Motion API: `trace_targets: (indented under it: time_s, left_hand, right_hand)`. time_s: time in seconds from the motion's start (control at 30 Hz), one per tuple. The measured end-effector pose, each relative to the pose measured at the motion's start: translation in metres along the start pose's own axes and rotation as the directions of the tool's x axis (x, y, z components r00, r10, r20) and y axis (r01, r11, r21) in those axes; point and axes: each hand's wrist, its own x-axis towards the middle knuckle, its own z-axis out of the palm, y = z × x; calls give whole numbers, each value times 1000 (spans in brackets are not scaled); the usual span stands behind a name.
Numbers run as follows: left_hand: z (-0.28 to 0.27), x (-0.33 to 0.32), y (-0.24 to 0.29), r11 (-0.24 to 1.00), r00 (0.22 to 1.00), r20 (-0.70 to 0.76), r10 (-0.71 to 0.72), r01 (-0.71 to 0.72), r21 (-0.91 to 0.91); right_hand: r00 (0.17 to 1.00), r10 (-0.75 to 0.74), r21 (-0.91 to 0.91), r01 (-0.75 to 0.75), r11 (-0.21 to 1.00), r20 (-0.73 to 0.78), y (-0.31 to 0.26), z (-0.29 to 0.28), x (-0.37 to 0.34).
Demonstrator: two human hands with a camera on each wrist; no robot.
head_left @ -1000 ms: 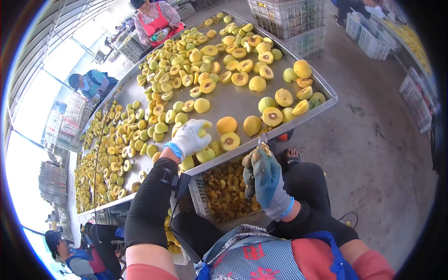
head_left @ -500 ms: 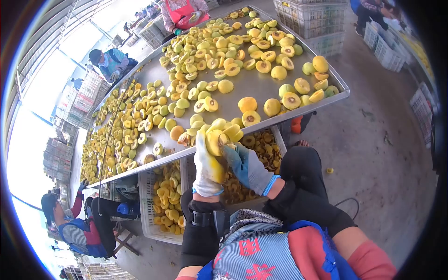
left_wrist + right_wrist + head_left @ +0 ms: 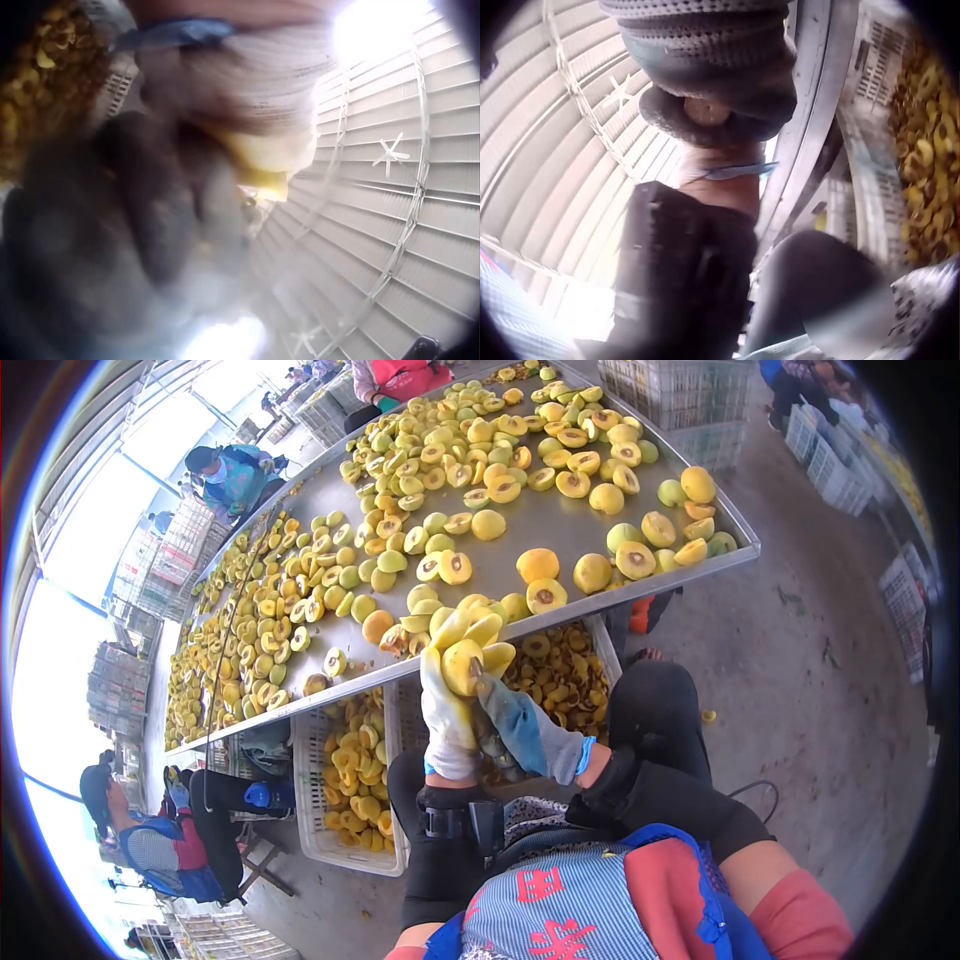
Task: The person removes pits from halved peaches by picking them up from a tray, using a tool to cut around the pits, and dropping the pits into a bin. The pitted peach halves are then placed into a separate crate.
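In the head view my gloved left hand (image 3: 447,715) grips a yellow peach half (image 3: 462,666) near the metal table's (image 3: 650,586) front edge. More peach pieces (image 3: 483,630) cluster above that hand, overlapping its fingers. My right hand (image 3: 527,728), in a blue and grey glove, meets the held half from the right. Its fingers curl around a tool whose round handle end (image 3: 707,112) shows in the right wrist view. The tool's working end is hidden against the fruit. Blurred dark glove fingers (image 3: 150,202) fill much of the left wrist view.
Halved peaches (image 3: 470,460) spread over the table. Under its front edge stand a white crate (image 3: 308,800) of cut fruit and another holding brownish scraps (image 3: 570,680). People work at the left (image 3: 165,840) and far side (image 3: 225,475). Stacked crates (image 3: 680,395) rise behind.
My left hand has come off the fruit on the table and back to my right hand, bringing peach pieces. My right hand has moved left to meet it. The head view has shifted.
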Motion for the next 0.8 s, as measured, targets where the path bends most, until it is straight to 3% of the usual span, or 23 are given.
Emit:
trace_targets:
  time_s: [0.03,0.1,0.13,0.17,0.23,0.27,0.33,0.37,0.43,0.53,0.63,0.7,0.77,0.8]
  left_hand:
    - [-2,-1,-3,1000,1000,-17,9,-9,-3]
    - [-5,-5,0,973,990,31,135,-139,183]
    - [-6,-5,4,953,984,54,169,-177,246]
    - [-4,-7,8,985,989,76,126,-134,111]
    - [11,-7,32,987,996,90,-7,21,-156]
    - [14,-5,34,950,992,77,-100,118,-290]
    - [11,-8,38,990,996,64,-55,63,-128]
    - [9,-10,41,998,998,58,-29,32,-45]
    - [10,-13,43,998,998,59,12,-8,-65]
    - [16,-19,40,985,999,36,28,-21,-172]
    - [16,-21,46,955,997,80,-23,45,-293]
    - [13,-17,46,907,990,124,-70,115,-404]
    - [7,-13,38,958,990,140,5,35,-285]
    - [4,-12,34,975,988,149,38,-3,-224]
  right_hand:
    - [989,140,87,-143,986,42,-6,1,-4]
    - [958,190,317,-251,915,213,0,0,-3]
    - [949,206,335,-279,900,237,0,-1,-2]
    - [939,222,351,-307,885,261,0,-3,-2]
    - [946,268,214,-304,928,182,-5,-5,-1]
    - [993,89,116,-97,989,76,7,-6,6]
    - [950,-303,-141,292,946,-68,38,-3,23]
    - [956,-288,-185,274,944,-58,41,-4,21]
    - [964,-264,-276,243,930,-41,30,-5,11]
    - [983,-177,-269,160,950,-40,25,-6,6]
    - [925,-376,-52,373,926,-64,39,9,5]
    - [985,-167,11,168,986,-36,40,10,5]
    - [971,-19,290,-53,956,239,38,3,4]
    - [876,-44,483,-221,847,480,34,-9,5]
